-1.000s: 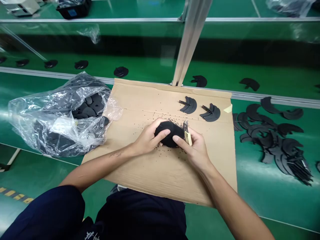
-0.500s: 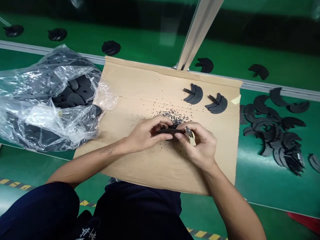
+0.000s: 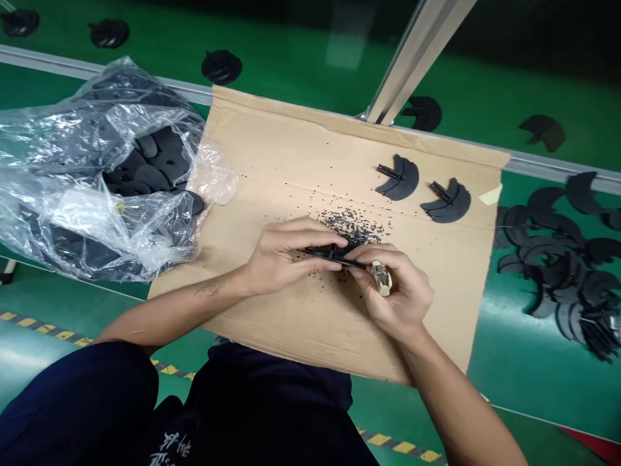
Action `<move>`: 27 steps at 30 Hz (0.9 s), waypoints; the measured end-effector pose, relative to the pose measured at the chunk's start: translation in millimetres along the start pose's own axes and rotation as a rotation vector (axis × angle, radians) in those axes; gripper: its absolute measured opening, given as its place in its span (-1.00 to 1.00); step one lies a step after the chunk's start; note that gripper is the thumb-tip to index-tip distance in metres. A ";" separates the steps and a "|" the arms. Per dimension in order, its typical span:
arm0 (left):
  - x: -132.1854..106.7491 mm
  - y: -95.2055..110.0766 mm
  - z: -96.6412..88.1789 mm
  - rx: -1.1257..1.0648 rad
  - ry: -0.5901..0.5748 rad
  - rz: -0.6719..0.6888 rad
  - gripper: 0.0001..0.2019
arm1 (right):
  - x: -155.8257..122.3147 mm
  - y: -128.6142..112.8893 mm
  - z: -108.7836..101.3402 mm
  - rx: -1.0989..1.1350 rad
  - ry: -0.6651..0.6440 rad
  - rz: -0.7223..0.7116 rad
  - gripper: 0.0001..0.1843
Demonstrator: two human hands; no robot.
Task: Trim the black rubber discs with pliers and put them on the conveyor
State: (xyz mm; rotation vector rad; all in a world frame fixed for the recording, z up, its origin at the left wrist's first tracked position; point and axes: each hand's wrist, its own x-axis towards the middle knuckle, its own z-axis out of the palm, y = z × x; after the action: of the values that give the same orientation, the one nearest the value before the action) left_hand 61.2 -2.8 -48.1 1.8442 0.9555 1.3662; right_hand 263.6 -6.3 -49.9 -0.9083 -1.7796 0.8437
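Note:
My left hand (image 3: 279, 255) is closed, pinching a thin black plastic part (image 3: 320, 251) between thumb and fingers, edge-on to me. My right hand (image 3: 405, 294) is closed around a small cream-coloured tool (image 3: 382, 278) with a metal piece in its end; its exact kind is hard to make out. The right thumb and fingers also touch the black part's right end. Both hands are above a brown cardboard sheet (image 3: 272, 323). Small black scraps (image 3: 352, 223) lie scattered just beyond my fingers. Two curved black parts with stems, one (image 3: 400, 178) and another (image 3: 449, 202), rest on the cardboard.
To the left, a clear plastic bag (image 3: 87, 213) holds many black pieces. A pile of curved black parts (image 3: 548, 259) lies on the green table at right. A metal post (image 3: 412, 65) rises at the back, with more black parts (image 3: 222, 66) beyond the rail.
The black part has tilted, now showing a thinner edge. My right hand has turned slightly, showing more of the tool's end. The whole view has shifted a little.

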 end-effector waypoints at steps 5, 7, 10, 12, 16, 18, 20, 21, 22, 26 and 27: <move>1.6 -0.3 -4.4 0.090 -0.048 0.086 -0.78 | -0.8 4.5 0.3 -0.045 -0.016 -0.048 -0.76; 1.5 0.2 -5.4 0.093 -0.053 0.095 -0.80 | -0.8 4.4 0.1 -0.051 -0.021 -0.052 -0.76; 1.3 1.5 -6.4 0.113 -0.065 0.078 -0.81 | -0.8 3.1 -0.2 -0.059 -0.022 -0.048 -0.77; 1.5 2.1 -6.9 0.125 -0.075 0.065 -0.80 | -1.0 2.3 -0.1 -0.076 -0.021 -0.045 -0.78; 1.4 3.0 -7.6 0.131 -0.080 0.055 -0.82 | -1.7 1.7 0.9 -0.099 -0.016 -0.055 -0.79; 1.0 3.5 -7.6 0.137 -0.079 0.060 -0.82 | -2.0 1.4 1.2 -0.100 -0.008 -0.058 -0.79; 0.7 4.4 -7.2 0.137 -0.073 0.068 -0.81 | -2.1 0.9 1.2 -0.104 -0.007 -0.059 -0.78; 0.6 4.9 -7.1 0.134 -0.069 0.069 -0.81 | -2.1 0.7 1.1 -0.105 -0.009 -0.061 -0.78; 0.7 5.6 -7.0 0.130 -0.065 0.069 -0.81 | -2.0 0.5 0.9 -0.107 -0.011 -0.063 -0.78; 1.7 7.5 -7.5 0.145 -0.055 0.060 -0.84 | -1.9 0.3 1.0 -0.099 -0.017 -0.072 -0.77; 2.1 7.4 -7.5 0.148 -0.053 0.064 -0.84 | -2.0 0.2 1.3 -0.094 -0.014 -0.070 -0.77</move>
State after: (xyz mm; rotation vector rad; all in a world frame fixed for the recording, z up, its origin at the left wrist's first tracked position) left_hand 55.6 -4.4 -39.0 2.0273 1.0015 1.3070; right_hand 263.0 -8.1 -51.4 -0.8974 -1.8656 0.7287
